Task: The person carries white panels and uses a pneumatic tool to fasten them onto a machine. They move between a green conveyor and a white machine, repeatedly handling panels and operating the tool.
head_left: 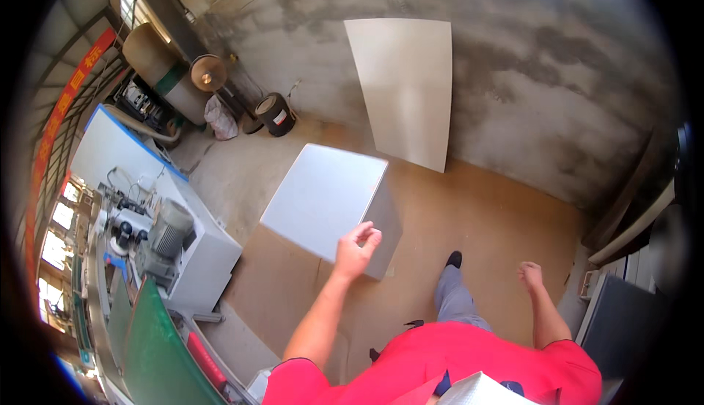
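Note:
My left hand (357,249) is held in front of the near right part of a white-topped, box-shaped block (326,192). Its fingers are curled, with a gap between thumb and fingertips, and I see nothing in them. Whether it touches the block cannot be told. The block stands on the brown floor covering (477,222), its grey side partly behind the hand. Off to the right, my right hand (529,276) hangs beside my body, its fingers folded into a loose fist with nothing visible in it.
A large pale panel (411,93) leans against the grey wall. To the left are a white bench (209,273) with a motor (172,229) and a green sheet (158,339). A black bucket (276,115) and a fan (208,73) stand behind; a dark cabinet (623,324) is at right.

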A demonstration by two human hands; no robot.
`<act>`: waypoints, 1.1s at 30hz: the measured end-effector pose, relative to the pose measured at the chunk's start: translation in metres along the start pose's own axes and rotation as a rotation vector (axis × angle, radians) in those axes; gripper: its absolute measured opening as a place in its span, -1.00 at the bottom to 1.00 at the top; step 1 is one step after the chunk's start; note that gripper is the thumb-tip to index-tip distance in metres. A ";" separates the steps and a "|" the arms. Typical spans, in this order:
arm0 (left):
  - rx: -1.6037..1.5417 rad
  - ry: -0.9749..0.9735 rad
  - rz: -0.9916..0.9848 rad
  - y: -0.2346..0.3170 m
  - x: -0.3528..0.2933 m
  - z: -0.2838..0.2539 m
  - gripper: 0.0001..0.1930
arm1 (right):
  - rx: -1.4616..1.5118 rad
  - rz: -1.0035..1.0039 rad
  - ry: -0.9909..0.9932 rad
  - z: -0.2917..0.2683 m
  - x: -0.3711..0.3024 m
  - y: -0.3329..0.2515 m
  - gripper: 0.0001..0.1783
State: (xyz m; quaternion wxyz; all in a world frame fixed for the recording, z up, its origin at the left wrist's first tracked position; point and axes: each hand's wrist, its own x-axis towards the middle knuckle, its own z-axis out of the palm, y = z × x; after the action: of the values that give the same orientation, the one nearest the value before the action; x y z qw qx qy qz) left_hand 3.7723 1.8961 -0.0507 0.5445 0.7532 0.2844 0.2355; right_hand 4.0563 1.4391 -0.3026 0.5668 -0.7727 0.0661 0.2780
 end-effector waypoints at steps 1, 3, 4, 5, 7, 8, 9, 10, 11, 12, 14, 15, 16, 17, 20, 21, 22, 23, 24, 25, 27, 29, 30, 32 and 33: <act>0.006 0.025 0.008 0.002 0.055 0.011 -0.54 | 0.051 -0.031 0.000 0.015 0.049 -0.020 -0.92; 0.056 0.093 -0.026 0.002 0.135 0.010 -0.54 | 0.052 -0.028 -0.065 0.066 0.120 -0.070 -0.91; 0.007 0.100 -0.031 0.004 0.174 0.014 -0.56 | 0.000 0.008 -0.096 0.089 0.143 -0.121 -0.90; -0.059 0.095 -0.022 0.014 0.224 0.024 -0.57 | 0.016 -0.014 -0.141 0.101 0.182 -0.145 -0.89; -0.149 0.125 -0.033 0.024 0.311 0.032 -0.60 | 0.057 0.001 -0.148 0.136 0.235 -0.215 -0.85; -0.175 0.154 -0.047 0.024 0.352 0.029 -0.61 | 0.084 0.036 -0.105 0.162 0.243 -0.269 -0.84; -0.205 0.174 -0.057 0.021 0.398 0.028 -0.62 | 0.056 0.020 -0.129 0.173 0.267 -0.306 -0.79; -0.178 0.182 -0.055 0.014 0.450 0.026 -0.64 | 0.027 0.006 -0.153 0.184 0.295 -0.338 -0.73; -0.182 0.224 -0.064 0.010 0.499 0.024 -0.66 | 0.044 0.030 -0.164 0.196 0.317 -0.369 -0.70; -0.186 0.247 -0.085 0.004 0.550 0.021 -0.69 | 0.063 0.052 -0.173 0.209 0.339 -0.400 -0.68; -0.120 0.250 -0.082 -0.012 0.654 0.014 -0.73 | 0.103 0.091 -0.183 0.227 0.398 -0.429 -0.64; -0.130 0.233 -0.073 -0.014 0.707 0.012 -0.69 | 0.122 0.110 -0.183 0.235 0.435 -0.433 -0.62; -0.133 0.303 -0.074 -0.015 0.753 0.016 -0.67 | 0.140 0.137 -0.187 0.246 0.465 -0.434 -0.61; -0.123 0.349 -0.085 -0.016 0.804 0.014 -0.64 | 0.157 0.187 -0.175 0.262 0.497 -0.445 -0.59; -0.141 0.432 -0.032 -0.042 0.937 0.011 -0.40 | 0.218 0.352 -0.158 0.291 0.564 -0.460 -0.52; -0.155 0.483 -0.030 -0.053 0.976 0.013 -0.36 | 0.276 0.404 -0.160 0.299 0.577 -0.465 -0.49; -0.166 0.535 -0.022 -0.058 1.009 0.013 -0.31 | 0.338 0.453 -0.163 0.308 0.591 -0.473 -0.46; -0.136 0.570 -0.018 -0.063 1.036 0.011 -0.28 | 0.417 0.543 -0.148 0.320 0.605 -0.480 -0.43; -0.114 0.589 -0.006 -0.059 1.063 0.019 -0.25 | 0.507 0.623 -0.116 0.329 0.615 -0.494 -0.41; -0.088 0.618 0.005 -0.061 1.082 0.020 -0.22 | 0.590 0.704 -0.091 0.339 0.625 -0.502 -0.39; -0.252 0.564 0.004 -0.065 1.108 0.024 -0.26 | 0.783 0.705 -0.297 0.347 0.641 -0.503 -0.39; -0.161 0.576 0.004 -0.045 1.110 0.039 -0.48 | 1.005 0.490 -0.721 0.358 0.660 -0.497 -0.38; -0.156 0.565 -0.002 -0.044 1.106 0.031 -0.55 | 0.957 0.565 -0.573 0.365 0.659 -0.503 -0.42; -0.157 0.542 -0.008 -0.053 1.094 0.014 -0.66 | 0.840 0.684 -0.276 0.378 0.648 -0.511 -0.50; -0.167 0.569 0.011 -0.044 1.089 0.015 -0.73 | 0.952 0.697 -0.317 0.379 0.643 -0.506 -0.51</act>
State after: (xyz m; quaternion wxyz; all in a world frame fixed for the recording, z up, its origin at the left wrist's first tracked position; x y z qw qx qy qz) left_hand 4.5666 2.6423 -0.0481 0.5018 0.6111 0.4010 0.4627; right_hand 4.6706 2.0982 -0.2796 0.7284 -0.3167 0.3469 0.4988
